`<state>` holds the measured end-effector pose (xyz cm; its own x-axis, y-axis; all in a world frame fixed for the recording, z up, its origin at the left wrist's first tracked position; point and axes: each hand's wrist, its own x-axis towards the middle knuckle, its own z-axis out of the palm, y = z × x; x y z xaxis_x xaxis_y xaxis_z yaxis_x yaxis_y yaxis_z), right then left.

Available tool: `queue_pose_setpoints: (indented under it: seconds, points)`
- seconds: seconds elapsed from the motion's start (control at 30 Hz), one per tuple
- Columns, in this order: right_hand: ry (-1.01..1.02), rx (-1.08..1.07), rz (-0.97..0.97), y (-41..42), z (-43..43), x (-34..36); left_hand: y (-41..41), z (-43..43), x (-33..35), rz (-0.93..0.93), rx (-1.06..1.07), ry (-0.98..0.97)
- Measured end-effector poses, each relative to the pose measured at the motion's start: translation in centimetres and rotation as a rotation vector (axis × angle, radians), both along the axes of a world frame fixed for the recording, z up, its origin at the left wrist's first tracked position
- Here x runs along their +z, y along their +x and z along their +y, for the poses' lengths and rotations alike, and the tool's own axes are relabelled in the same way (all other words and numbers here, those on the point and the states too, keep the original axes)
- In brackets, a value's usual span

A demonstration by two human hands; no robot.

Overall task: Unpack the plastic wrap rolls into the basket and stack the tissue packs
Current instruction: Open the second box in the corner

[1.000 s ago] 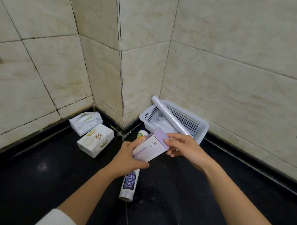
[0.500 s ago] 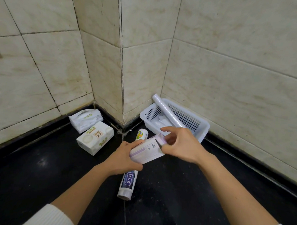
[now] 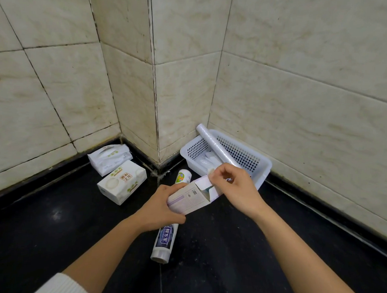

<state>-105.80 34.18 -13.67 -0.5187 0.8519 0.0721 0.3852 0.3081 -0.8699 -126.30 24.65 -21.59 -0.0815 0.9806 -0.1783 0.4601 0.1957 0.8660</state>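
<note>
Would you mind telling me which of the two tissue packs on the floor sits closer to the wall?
The soft plastic-wrapped tissue pack, lying right against the wall's dark base. The boxy white tissue pack with the orange label lies in front of it, nearer the person.

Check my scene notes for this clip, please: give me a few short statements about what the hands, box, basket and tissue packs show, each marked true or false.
1. The left hand grips the purple-and-white box. True.
2. The box's end flap is sealed shut. False: the right hand has it pulled open.
3. A plastic wrap roll leans in the white basket. True.
4. The two tissue packs are stacked. False: they lie side by side on the floor.
5. The basket stands left of the tissue packs. False: it stands right.
</note>
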Motion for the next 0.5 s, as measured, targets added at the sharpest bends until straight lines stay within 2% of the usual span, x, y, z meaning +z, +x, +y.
queue_pose_setpoints:
  seconds: [0.17,0.5]
  points:
    - [-0.155,0.016,0.073,0.8,0.4,0.3,-0.2,0.1,0.4,-0.031,-0.014,0.001]
    - [-0.012,0.157,0.049,0.5,-0.3,1.2,-0.1,0.2,0.5,-0.057,-0.049,-0.017]
